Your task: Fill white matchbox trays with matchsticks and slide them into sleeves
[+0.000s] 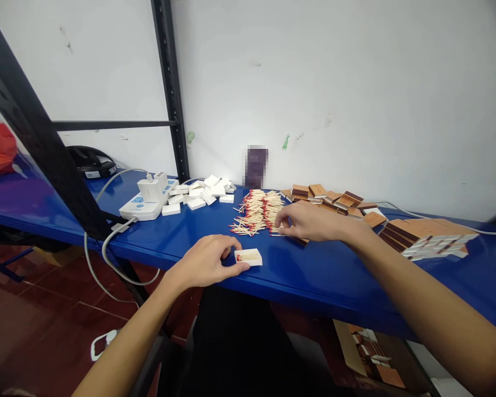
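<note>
White tray (257, 262) in half-curled left hand (209, 260), curled right hand (308, 221) near matches (254, 209)

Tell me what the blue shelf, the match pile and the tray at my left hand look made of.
Blue shelf: probably painted metal, glossy with reflections. Match pile: likely wood, pale, straight sticks with red heads. Tray: seemingly smooth white card, thin-walled.

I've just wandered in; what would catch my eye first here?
Probably the heap of red-tipped matches mid-picture on the blue table, with the right hand at its right edge. Nearer the viewer, the left hand holds an open white box with matches inside. More white boxes lie left of the heap, brown matchboxes right.
</note>
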Demonstrator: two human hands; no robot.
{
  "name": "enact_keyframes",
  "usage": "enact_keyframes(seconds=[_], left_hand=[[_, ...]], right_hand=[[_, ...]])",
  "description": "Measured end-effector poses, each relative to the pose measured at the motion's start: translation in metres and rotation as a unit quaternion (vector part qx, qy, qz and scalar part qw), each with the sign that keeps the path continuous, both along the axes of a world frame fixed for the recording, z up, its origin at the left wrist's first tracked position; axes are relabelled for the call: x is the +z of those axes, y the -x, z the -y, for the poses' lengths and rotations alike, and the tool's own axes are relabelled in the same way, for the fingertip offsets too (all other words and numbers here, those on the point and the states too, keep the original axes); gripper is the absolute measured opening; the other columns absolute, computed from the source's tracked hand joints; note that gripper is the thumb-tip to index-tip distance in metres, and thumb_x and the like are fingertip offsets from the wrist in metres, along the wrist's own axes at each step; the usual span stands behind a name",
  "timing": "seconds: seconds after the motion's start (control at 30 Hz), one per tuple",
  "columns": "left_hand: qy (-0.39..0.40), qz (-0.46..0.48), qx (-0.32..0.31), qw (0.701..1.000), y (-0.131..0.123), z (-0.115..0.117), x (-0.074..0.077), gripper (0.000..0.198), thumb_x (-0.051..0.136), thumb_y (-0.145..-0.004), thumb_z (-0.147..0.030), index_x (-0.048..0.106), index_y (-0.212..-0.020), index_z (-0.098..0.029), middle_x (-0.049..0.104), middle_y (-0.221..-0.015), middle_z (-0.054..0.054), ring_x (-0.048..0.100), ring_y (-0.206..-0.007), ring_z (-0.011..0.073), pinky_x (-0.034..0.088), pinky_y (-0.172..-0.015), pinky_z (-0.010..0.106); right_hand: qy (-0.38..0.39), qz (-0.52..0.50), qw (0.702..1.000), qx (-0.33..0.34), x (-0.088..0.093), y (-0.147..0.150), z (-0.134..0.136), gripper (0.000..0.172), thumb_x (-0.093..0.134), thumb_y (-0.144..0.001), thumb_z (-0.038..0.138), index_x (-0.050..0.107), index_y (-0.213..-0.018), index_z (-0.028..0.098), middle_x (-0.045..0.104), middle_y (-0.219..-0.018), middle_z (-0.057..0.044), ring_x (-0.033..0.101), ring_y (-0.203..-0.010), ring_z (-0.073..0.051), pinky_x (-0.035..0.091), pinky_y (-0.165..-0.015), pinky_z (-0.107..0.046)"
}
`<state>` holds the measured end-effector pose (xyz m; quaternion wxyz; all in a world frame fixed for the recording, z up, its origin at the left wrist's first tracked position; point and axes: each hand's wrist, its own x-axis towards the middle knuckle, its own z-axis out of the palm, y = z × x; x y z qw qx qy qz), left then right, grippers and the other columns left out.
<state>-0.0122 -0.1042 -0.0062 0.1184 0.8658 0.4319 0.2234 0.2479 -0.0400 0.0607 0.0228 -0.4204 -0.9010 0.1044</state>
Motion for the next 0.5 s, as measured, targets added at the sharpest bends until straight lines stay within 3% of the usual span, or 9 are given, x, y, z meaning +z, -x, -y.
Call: enact_keyframes(seconds=[0.13,0.3,0.5], left_hand=[[0.017,-0.003,-0.005,1.000,-0.001,0.001,0.003,0.037,0.047,-0.094,-0.054,0.064,-0.091,-0.021,0.053,-0.069,-0.003,0.049,-0.062,0.0141,0.030,-0.059,0.028],[0.006,-0.008,0.002,1.000,0.000,0.000,0.001,0.034,0.059,-0.088,-0.053,0.059,-0.103,-0.022,0.051,-0.070,-0.005,0.051,-0.066,0.0153,0.033,-0.063,0.027],[0.001,0.008,-0.006,1.000,0.000,0.002,0.000,0.031,0.064,-0.085,-0.046,0.053,-0.102,-0.023,0.048,-0.068,-0.006,0.049,-0.062,0.0144,0.033,-0.061,0.026]], right_hand=[[-0.028,0.032,0.999,-0.018,-0.017,-0.010,-0.010,0.014,0.059,-0.082,0.024,0.069,-0.089,0.017,0.071,-0.080,-0.006,0.062,-0.070,-0.019,0.040,-0.061,-0.027],[-0.066,0.055,0.996,-0.026,-0.025,-0.007,-0.009,0.016,0.056,-0.086,0.023,0.070,-0.093,0.018,0.072,-0.093,-0.008,0.063,-0.083,-0.021,0.040,-0.066,-0.027],[-0.074,0.071,0.994,-0.035,-0.027,-0.008,-0.012,0.015,0.056,-0.087,0.024,0.068,-0.095,0.018,0.071,-0.094,-0.008,0.062,-0.083,-0.021,0.039,-0.066,-0.027]])
